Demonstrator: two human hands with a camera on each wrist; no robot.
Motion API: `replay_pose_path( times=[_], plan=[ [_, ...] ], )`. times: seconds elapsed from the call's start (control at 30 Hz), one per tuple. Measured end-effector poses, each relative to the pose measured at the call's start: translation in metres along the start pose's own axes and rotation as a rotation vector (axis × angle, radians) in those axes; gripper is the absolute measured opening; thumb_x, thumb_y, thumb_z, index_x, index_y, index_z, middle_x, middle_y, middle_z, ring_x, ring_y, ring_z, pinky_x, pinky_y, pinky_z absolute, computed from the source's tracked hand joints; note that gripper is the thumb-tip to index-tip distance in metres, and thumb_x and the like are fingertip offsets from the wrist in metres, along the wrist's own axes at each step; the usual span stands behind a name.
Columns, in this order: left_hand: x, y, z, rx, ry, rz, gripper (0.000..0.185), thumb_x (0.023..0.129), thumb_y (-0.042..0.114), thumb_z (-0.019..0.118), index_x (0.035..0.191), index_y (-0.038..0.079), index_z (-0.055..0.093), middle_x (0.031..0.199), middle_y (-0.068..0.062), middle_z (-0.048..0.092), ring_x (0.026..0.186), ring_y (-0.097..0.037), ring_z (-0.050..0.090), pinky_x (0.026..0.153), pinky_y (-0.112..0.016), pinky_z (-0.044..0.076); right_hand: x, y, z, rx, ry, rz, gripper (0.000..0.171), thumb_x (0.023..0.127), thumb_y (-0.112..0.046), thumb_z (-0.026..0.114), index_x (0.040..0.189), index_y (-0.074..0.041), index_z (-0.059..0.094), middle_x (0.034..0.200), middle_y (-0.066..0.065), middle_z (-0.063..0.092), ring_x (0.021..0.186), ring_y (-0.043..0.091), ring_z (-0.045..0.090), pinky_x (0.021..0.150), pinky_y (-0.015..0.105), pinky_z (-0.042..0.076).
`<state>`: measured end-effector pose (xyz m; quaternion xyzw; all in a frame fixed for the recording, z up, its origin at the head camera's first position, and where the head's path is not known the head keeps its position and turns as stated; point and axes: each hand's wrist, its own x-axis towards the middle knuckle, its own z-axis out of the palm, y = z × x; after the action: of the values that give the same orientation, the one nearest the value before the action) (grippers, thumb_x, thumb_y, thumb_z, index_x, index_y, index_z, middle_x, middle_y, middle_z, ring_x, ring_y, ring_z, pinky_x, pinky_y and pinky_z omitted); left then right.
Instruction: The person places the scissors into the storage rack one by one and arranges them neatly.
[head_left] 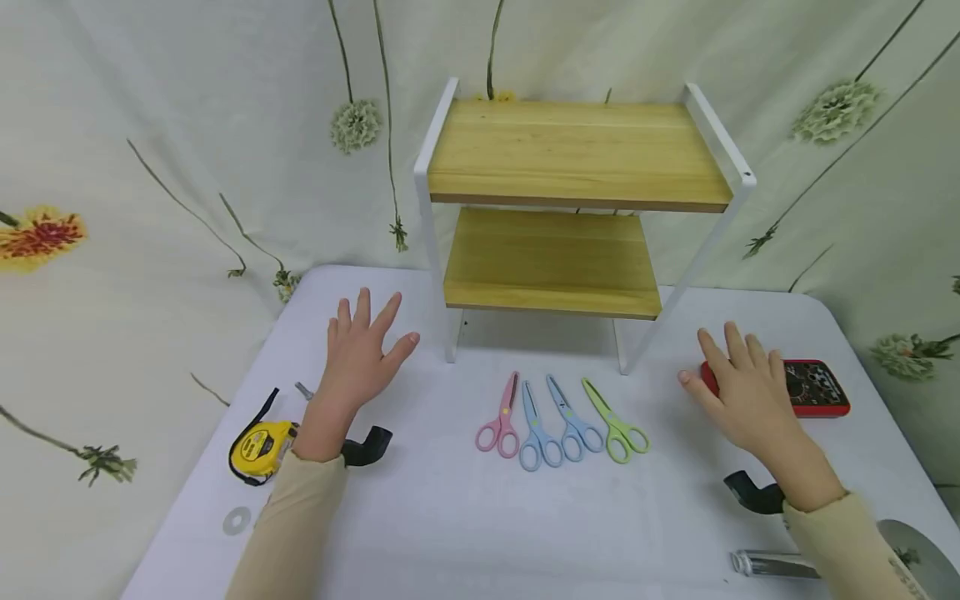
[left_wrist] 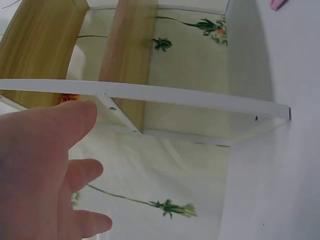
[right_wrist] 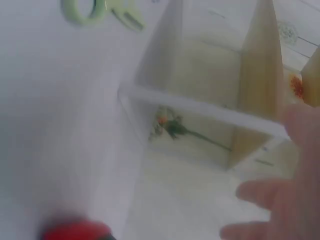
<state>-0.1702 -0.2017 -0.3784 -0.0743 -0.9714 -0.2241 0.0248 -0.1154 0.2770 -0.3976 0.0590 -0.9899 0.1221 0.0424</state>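
My left hand (head_left: 358,354) is held with fingers spread over the left part of the white table, left of a two-tier wooden shelf (head_left: 558,258) with a white frame. Nothing is in it. In the left wrist view its fingers (left_wrist: 82,172) are apart from the shelf's side frame. On the right, my right hand (head_left: 746,400) also has its fingers spread, and it covers part of a red and black multimeter (head_left: 817,387). Between the hands, in front of the shelf, lie pink scissors (head_left: 501,421), two blue pairs (head_left: 536,429) and green scissors (head_left: 615,421).
A yellow tape measure (head_left: 258,450), a grey washer (head_left: 237,521) and a black elbow piece (head_left: 367,446) lie at the left. At the right are another black elbow piece (head_left: 752,493), a shiny metal tube (head_left: 772,564) and a grey disc (head_left: 918,558). Flower-patterned cloth hangs behind.
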Motion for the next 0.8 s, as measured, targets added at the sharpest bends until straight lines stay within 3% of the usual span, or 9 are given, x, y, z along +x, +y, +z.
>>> replay_pose_path(
  times=[0.2, 0.37, 0.53, 0.6, 0.8],
  plan=[
    [0.012, 0.005, 0.009, -0.32, 0.062, 0.07, 0.062, 0.107, 0.03, 0.05, 0.162, 0.013, 0.028, 0.167, -0.023, 0.024, 0.156, -0.046, 0.018, 0.122, -0.067, 0.018, -0.006, -0.017, 0.024, 0.159, -0.128, -0.154, 0.049, 0.099, -0.028, 0.065, 0.138, 0.0, 0.059, 0.142, 0.034, 0.054, 0.132, 0.054, 0.05, 0.105, 0.07, 0.041],
    [0.025, 0.018, 0.017, -0.573, 0.053, 0.079, 0.057, 0.109, 0.028, 0.046, 0.162, 0.018, 0.027, 0.161, -0.019, 0.04, 0.148, -0.039, 0.041, 0.117, -0.062, 0.034, -0.011, -0.033, 0.048, 0.26, -0.224, -0.23, 0.03, 0.093, -0.014, 0.071, 0.121, -0.005, 0.07, 0.129, 0.022, 0.066, 0.123, 0.043, 0.06, 0.102, 0.06, 0.049],
    [0.034, 0.032, 0.023, -0.704, 0.055, 0.054, 0.047, 0.109, 0.021, 0.046, 0.154, 0.007, 0.042, 0.149, -0.023, 0.053, 0.138, -0.039, 0.052, 0.114, -0.06, 0.039, -0.019, -0.045, 0.066, 0.261, -0.17, -0.213, 0.014, 0.085, -0.008, 0.078, 0.098, -0.012, 0.073, 0.115, 0.015, 0.071, 0.109, 0.038, 0.063, 0.094, 0.057, 0.052],
    [0.036, 0.035, 0.025, -0.739, 0.058, 0.035, 0.042, 0.109, 0.02, 0.045, 0.147, 0.003, 0.051, 0.137, -0.025, 0.061, 0.128, -0.037, 0.057, 0.111, -0.055, 0.043, -0.021, -0.047, 0.071, 0.245, -0.132, -0.184, 0.013, 0.083, -0.007, 0.08, 0.091, -0.015, 0.073, 0.112, 0.014, 0.07, 0.105, 0.036, 0.063, 0.089, 0.054, 0.053],
    [0.04, 0.04, 0.037, -0.857, 0.052, -0.042, 0.037, 0.111, 0.025, 0.042, 0.132, 0.002, 0.062, 0.124, -0.025, 0.068, 0.118, -0.032, 0.062, 0.101, -0.042, 0.046, -0.023, -0.052, 0.084, 0.246, -0.047, -0.142, 0.018, 0.08, -0.002, 0.082, 0.084, -0.015, 0.07, 0.103, 0.01, 0.068, 0.095, 0.028, 0.061, 0.079, 0.044, 0.052]
  ],
)
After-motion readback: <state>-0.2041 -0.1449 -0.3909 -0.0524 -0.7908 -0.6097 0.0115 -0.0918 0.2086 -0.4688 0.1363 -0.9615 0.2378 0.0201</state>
